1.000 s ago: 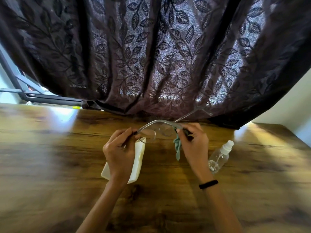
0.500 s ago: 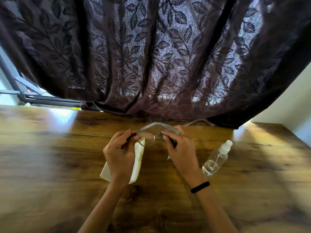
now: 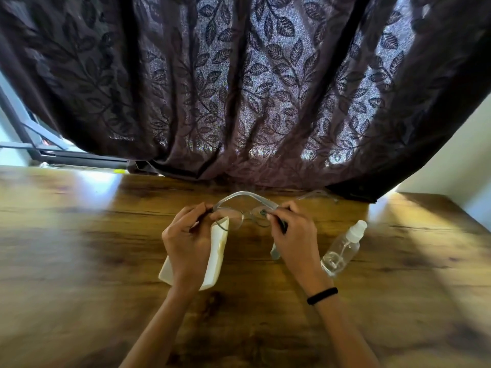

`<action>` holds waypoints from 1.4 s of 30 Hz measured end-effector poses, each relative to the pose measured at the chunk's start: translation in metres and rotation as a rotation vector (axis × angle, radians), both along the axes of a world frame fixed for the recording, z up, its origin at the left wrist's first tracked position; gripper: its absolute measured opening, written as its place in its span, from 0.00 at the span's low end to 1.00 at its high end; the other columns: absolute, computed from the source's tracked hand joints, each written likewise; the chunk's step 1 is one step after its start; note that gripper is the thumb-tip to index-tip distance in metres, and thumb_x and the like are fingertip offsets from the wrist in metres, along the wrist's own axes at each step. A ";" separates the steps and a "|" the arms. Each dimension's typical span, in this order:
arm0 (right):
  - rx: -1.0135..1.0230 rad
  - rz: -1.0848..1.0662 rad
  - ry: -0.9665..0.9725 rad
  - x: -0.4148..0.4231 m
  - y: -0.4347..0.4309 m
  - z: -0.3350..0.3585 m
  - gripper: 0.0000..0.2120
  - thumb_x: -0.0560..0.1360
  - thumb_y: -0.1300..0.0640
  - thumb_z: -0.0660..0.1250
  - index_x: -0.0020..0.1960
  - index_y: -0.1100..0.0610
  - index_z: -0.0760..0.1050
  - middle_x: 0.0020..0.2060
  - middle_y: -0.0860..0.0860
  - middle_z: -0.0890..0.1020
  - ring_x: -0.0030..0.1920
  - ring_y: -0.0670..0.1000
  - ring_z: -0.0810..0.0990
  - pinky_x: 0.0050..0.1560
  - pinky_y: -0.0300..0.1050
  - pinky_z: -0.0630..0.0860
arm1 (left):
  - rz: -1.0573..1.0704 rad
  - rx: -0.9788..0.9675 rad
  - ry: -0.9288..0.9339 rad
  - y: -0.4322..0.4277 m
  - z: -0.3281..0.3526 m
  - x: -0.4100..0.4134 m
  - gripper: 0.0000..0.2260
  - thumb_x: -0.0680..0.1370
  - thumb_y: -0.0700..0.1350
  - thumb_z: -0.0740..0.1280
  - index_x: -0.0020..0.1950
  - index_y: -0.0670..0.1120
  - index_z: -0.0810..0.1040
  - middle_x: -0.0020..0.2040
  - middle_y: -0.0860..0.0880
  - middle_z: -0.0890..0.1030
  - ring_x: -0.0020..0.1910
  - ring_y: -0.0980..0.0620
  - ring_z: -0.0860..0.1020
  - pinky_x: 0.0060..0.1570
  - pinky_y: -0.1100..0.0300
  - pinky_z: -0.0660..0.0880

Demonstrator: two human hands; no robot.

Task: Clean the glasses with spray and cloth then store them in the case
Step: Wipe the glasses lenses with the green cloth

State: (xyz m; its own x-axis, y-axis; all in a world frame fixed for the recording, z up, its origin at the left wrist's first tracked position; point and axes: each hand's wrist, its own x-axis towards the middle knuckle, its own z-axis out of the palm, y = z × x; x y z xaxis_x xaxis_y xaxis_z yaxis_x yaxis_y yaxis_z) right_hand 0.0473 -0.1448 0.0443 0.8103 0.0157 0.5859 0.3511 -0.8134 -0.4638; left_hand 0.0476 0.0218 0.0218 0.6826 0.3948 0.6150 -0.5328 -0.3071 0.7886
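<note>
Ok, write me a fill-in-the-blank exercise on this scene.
1. The left hand and right hand hold the ____ above the wooden table.
2. The clear spray bottle has a ____ cap.
3. The white case is partly hidden by the ____ hand.
4. A black band circles the ____ wrist.
Missing words: glasses, white, left, right.

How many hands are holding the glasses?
2. The left hand pinches the glasses at their left end; the right hand holds their right side.
</note>
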 end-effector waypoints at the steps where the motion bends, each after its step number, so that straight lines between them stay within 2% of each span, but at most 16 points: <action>1: 0.011 0.033 0.011 -0.001 0.002 -0.001 0.07 0.73 0.64 0.67 0.50 0.60 0.80 0.40 0.49 0.76 0.34 0.45 0.74 0.35 0.28 0.67 | -0.001 0.002 -0.004 -0.001 0.000 -0.001 0.15 0.70 0.31 0.70 0.52 0.46 0.77 0.43 0.60 0.78 0.43 0.69 0.78 0.42 0.77 0.71; 4: 0.038 0.085 0.035 -0.003 0.008 -0.005 0.08 0.74 0.63 0.66 0.51 0.59 0.80 0.44 0.54 0.82 0.43 0.50 0.80 0.49 0.23 0.67 | -0.002 0.012 -0.015 -0.003 0.001 -0.003 0.14 0.69 0.32 0.70 0.50 0.45 0.78 0.42 0.59 0.78 0.42 0.69 0.77 0.42 0.77 0.71; 6: 0.044 0.091 0.043 -0.002 0.009 -0.005 0.08 0.74 0.63 0.66 0.51 0.59 0.80 0.45 0.55 0.82 0.46 0.51 0.79 0.52 0.27 0.68 | -0.001 0.038 -0.011 -0.003 0.001 -0.002 0.14 0.69 0.32 0.71 0.50 0.45 0.78 0.42 0.57 0.78 0.42 0.70 0.77 0.42 0.78 0.71; 8: 0.019 0.081 0.038 -0.002 0.010 -0.003 0.08 0.74 0.62 0.66 0.51 0.59 0.80 0.45 0.55 0.82 0.47 0.51 0.79 0.48 0.35 0.75 | -0.002 0.065 -0.001 -0.001 0.001 -0.001 0.14 0.68 0.32 0.71 0.51 0.45 0.78 0.42 0.57 0.79 0.42 0.71 0.77 0.42 0.77 0.72; 10: -0.041 0.026 0.020 -0.002 0.010 -0.001 0.07 0.75 0.63 0.65 0.50 0.60 0.80 0.44 0.56 0.82 0.44 0.52 0.79 0.40 0.43 0.78 | -0.008 0.073 0.004 -0.001 0.001 -0.001 0.14 0.69 0.32 0.71 0.50 0.46 0.78 0.42 0.59 0.78 0.42 0.70 0.77 0.42 0.78 0.71; 12: -0.121 -0.074 0.004 -0.001 0.009 0.000 0.07 0.75 0.64 0.64 0.49 0.61 0.80 0.44 0.56 0.80 0.41 0.52 0.79 0.34 0.40 0.73 | -0.001 0.069 0.003 -0.001 0.002 -0.001 0.14 0.69 0.32 0.71 0.50 0.46 0.78 0.42 0.60 0.77 0.42 0.70 0.77 0.42 0.78 0.71; 14: -0.151 -0.136 0.029 -0.001 0.008 -0.001 0.07 0.75 0.64 0.63 0.49 0.62 0.79 0.44 0.55 0.78 0.40 0.52 0.77 0.33 0.38 0.69 | 0.011 0.057 -0.001 0.000 0.002 -0.001 0.14 0.69 0.32 0.71 0.50 0.45 0.78 0.42 0.60 0.77 0.43 0.70 0.77 0.42 0.78 0.71; 17: -0.128 -0.133 0.044 0.000 0.006 -0.001 0.07 0.75 0.65 0.64 0.50 0.63 0.79 0.43 0.55 0.77 0.39 0.50 0.75 0.34 0.38 0.68 | 0.012 0.043 0.008 0.000 0.003 -0.001 0.13 0.69 0.32 0.71 0.50 0.46 0.78 0.41 0.60 0.78 0.42 0.70 0.77 0.42 0.78 0.71; 20: -0.045 -0.053 0.052 0.001 0.007 0.000 0.08 0.75 0.64 0.64 0.52 0.61 0.79 0.43 0.53 0.77 0.38 0.49 0.76 0.34 0.39 0.72 | 0.003 0.028 0.016 -0.001 0.003 -0.002 0.14 0.69 0.32 0.71 0.50 0.46 0.78 0.41 0.59 0.78 0.42 0.69 0.77 0.42 0.77 0.71; 22: -0.001 0.025 0.043 0.000 0.008 0.001 0.09 0.75 0.63 0.64 0.53 0.59 0.79 0.44 0.54 0.79 0.41 0.51 0.77 0.38 0.44 0.77 | 0.012 0.028 0.021 -0.002 0.003 -0.002 0.13 0.69 0.32 0.71 0.50 0.45 0.79 0.40 0.58 0.78 0.42 0.69 0.77 0.41 0.77 0.71; 25: 0.017 0.123 0.014 -0.002 0.009 0.000 0.09 0.74 0.63 0.65 0.53 0.58 0.80 0.44 0.54 0.79 0.43 0.51 0.77 0.40 0.48 0.79 | 0.038 0.027 0.016 -0.002 0.002 -0.002 0.12 0.69 0.32 0.71 0.49 0.45 0.80 0.40 0.58 0.78 0.41 0.70 0.77 0.41 0.78 0.71; 32: -0.082 0.113 0.002 -0.009 -0.002 -0.008 0.10 0.73 0.64 0.66 0.53 0.56 0.79 0.41 0.51 0.75 0.40 0.47 0.74 0.35 0.43 0.77 | 0.053 0.012 0.024 0.002 0.000 0.000 0.14 0.69 0.31 0.70 0.50 0.45 0.79 0.41 0.53 0.79 0.41 0.67 0.77 0.42 0.76 0.72; 36: -0.048 0.054 0.048 -0.009 -0.009 -0.012 0.11 0.74 0.64 0.66 0.54 0.57 0.79 0.41 0.52 0.75 0.38 0.48 0.74 0.35 0.45 0.78 | 0.034 0.017 0.031 0.001 0.000 -0.001 0.14 0.69 0.32 0.71 0.50 0.47 0.79 0.41 0.57 0.79 0.41 0.67 0.78 0.42 0.76 0.73; 39: 0.005 0.041 0.049 -0.006 -0.010 -0.011 0.10 0.74 0.64 0.65 0.54 0.58 0.79 0.42 0.52 0.76 0.38 0.48 0.75 0.36 0.41 0.77 | 0.032 0.015 0.023 -0.001 0.001 -0.002 0.13 0.69 0.33 0.71 0.49 0.48 0.79 0.40 0.59 0.78 0.41 0.68 0.78 0.42 0.76 0.72; 42: 0.073 0.109 0.036 -0.006 -0.007 -0.011 0.10 0.74 0.64 0.66 0.53 0.57 0.80 0.41 0.52 0.76 0.37 0.47 0.75 0.35 0.36 0.75 | 0.045 0.005 0.024 0.000 0.000 -0.002 0.13 0.69 0.32 0.71 0.49 0.47 0.79 0.40 0.58 0.79 0.41 0.68 0.78 0.42 0.76 0.72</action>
